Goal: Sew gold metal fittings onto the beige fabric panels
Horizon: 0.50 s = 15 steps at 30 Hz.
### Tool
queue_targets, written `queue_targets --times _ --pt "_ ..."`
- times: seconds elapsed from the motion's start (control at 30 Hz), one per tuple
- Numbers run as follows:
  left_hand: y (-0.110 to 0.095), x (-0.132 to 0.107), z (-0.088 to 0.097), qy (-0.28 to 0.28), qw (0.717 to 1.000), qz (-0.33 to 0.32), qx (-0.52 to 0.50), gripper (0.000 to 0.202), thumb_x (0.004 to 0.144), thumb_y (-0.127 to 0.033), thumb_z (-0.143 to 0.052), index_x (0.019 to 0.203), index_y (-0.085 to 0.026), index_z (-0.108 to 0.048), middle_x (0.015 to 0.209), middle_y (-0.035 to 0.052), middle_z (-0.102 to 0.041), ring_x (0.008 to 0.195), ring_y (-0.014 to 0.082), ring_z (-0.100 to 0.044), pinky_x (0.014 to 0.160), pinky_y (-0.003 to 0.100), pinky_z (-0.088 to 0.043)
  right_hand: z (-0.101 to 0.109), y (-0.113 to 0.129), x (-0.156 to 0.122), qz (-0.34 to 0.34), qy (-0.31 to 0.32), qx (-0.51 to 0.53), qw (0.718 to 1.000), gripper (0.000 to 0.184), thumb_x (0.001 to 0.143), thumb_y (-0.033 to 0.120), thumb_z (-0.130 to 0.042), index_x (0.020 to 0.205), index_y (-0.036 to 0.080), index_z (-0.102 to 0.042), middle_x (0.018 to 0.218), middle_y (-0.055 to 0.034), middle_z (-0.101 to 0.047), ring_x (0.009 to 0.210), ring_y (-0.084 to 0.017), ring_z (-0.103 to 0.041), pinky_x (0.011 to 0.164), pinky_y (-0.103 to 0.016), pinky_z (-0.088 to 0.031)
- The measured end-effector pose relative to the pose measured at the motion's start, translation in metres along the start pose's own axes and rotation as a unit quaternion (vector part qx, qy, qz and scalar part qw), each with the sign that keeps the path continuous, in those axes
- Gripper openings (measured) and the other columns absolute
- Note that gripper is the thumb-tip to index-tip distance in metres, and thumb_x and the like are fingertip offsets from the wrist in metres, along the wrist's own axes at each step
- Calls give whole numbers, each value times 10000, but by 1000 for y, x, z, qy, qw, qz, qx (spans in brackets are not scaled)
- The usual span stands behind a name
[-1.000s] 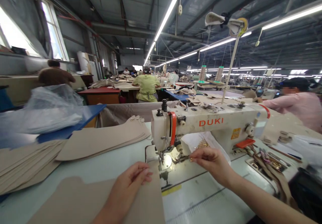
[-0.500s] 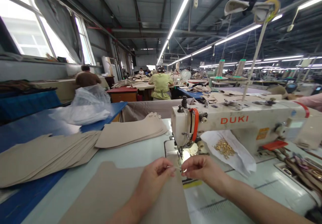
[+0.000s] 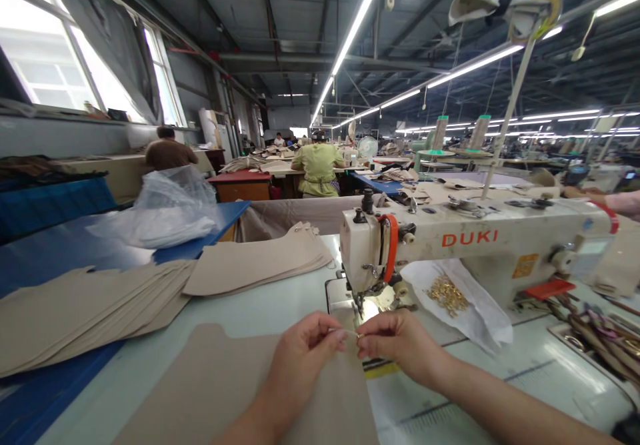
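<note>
Our left hand [image 3: 307, 351], aimed two o'clock: fingers pinching pale strip [image 3: 349, 332]. Our right hand [image 3: 400, 339], ten o'clock: fingers pinching gold piece [image 3: 358, 339].

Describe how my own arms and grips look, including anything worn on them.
The left grip and right grip are ordinary hands, both ungloved. The left forearm and right forearm are bare as far as the picture shows, narrowing toward the wrist, with nothing visibly worn on them. Finer details are too small to tell.
</note>
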<state>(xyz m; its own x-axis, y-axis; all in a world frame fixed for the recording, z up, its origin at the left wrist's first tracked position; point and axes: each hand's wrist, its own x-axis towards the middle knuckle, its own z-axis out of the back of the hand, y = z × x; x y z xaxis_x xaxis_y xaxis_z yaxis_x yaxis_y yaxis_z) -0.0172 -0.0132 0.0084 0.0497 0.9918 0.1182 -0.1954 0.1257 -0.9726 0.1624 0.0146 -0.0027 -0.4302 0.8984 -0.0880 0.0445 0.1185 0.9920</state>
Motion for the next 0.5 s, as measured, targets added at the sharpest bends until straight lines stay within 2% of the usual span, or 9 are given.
queue_targets --times 0.13,0.23,0.37,0.5 --pt "0 3 -1 16 999 28 -29 182 667 -349 -680 685 -181 -612 601 0 -664 625 173 -628 636 263 -478 -1 0 -1 13 4 -8 1000 382 546 456 -801 731 131 -724 617 -14 -654 575 -109 -572 639 -254 -468" --pt "-1 4 0 52 990 92 -95 263 605 -378 -734 675 -168 -593 579 5 -668 580 154 -625 592 244 -474 1 2 0 9 26 13 1000 398 544 450 -807 759 128 -714 641 -16 -655 607 -125 -602 647 -263 -481" --pt "-4 3 2 77 961 184 -194 385 520 -408 -814 693 -162 -574 634 24 -690 547 127 -627 546 210 -472 3 6 0 -3 70 52 996 469 521 448 -823 840 130 -692 673 -14 -656 632 -137 -627 651 -273 -490" --pt "1 6 6 68 959 216 -172 406 490 -423 -839 696 -176 -592 642 29 -692 568 156 -651 546 225 -511 2 3 6 21 51 89 994 491 441 413 -863 787 130 -660 646 13 -629 618 -125 -618 656 -267 -483"
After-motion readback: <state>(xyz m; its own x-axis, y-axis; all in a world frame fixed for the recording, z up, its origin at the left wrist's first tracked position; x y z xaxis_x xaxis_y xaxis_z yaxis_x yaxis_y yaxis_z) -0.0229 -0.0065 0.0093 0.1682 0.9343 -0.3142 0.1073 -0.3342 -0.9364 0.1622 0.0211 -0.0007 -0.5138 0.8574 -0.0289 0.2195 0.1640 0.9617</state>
